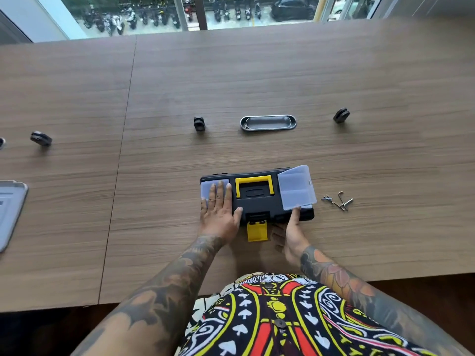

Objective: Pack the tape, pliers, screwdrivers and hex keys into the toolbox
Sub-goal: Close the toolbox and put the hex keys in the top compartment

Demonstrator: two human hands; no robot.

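Observation:
A black toolbox (257, 201) with a yellow handle (254, 185) lies on the wooden table near its front edge, main lid down, yellow latch (257, 231) hanging loose at the front. My left hand (221, 209) rests flat on the box's left side, fingers spread over the left clear compartment cover. My right hand (290, 232) has its thumb under the front edge of the right clear compartment cover (297, 187), which is tilted up. Several small metal hex keys (338, 200) lie on the table just right of the box. No tape, pliers or screwdrivers are in view.
A metal oval tray (268, 122) sits behind the box. Black fittings stand at the middle (199, 123), right (341, 115) and far left (41, 138). A grey tray (10, 211) pokes in at the left edge. A seam (123, 140) splits the table.

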